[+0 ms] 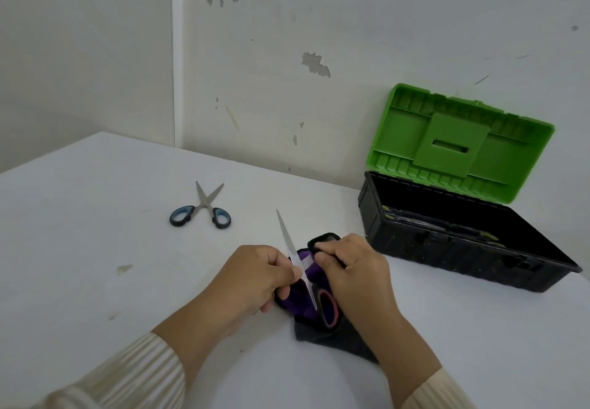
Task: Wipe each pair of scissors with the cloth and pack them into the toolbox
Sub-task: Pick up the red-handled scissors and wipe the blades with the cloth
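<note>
A pair of scissors with black and red handles (329, 308) lies over a dark purple cloth (332, 338) at the near middle of the white table, its long blade (289, 242) pointing away from me. My left hand (252, 281) pinches the blade near its middle. My right hand (354, 268) grips a fold of the cloth against the scissors. A second pair with blue and black handles (202, 212) lies with its blades apart on the table to the far left. The black toolbox (459, 258) stands open at the right, its green lid (459, 140) raised; metal tools show dimly inside.
The white table (95, 249) meets a scuffed white wall behind. The toolbox lid leans back towards that wall. A small stain (124, 268) marks the table at the left.
</note>
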Demonstrator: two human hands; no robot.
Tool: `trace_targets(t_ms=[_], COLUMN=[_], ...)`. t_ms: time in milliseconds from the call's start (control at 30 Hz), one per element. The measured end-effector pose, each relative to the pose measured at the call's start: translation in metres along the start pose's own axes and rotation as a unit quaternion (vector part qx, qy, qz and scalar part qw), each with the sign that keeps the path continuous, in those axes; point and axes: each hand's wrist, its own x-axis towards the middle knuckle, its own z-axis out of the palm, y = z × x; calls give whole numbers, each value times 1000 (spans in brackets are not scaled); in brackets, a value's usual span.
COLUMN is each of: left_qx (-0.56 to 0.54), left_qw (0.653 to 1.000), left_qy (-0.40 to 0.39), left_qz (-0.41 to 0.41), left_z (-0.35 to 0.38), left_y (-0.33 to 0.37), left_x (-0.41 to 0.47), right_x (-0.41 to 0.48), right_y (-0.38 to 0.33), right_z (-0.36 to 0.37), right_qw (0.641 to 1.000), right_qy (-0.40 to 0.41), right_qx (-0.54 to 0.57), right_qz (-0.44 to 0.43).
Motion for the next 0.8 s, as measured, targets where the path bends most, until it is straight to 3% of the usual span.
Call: trace_targets(t_ms=[100,233,333,400,533,600,700,800], left_qx=[-1,-4,-7,2,-2,-15,-27,-7], left_qw=[1000,1000,1000,1000,1000,1000,1000,1000], left_qy=[-2,-3,-5,-9,-19,-12,-6,-3], left_qz=[0,4,6,4,-10,-13,-9,3], left_z=[0,0,0,-2,-4,-4,-3,-3], left_y=[0,0,0,1,2,2,1,0], left_x=[0,0,0,0,0,1,1,1], right_x=[-6,-3,-8,-5,6,0,-12,-5], right_y=[-3,2,-5,1,20,10,-8,-1], right_z=[2,0,5,3,-18,-19,-4,2], right_qw=[999,999,999,998,982,984,999,999], right_qy=[-29,-9,-25,-12,95,117,19,-5], right_qx=[13,34,30,49,74,87,33,28], right_qz=[-32,18,-18,32,149,103,-29,-16])
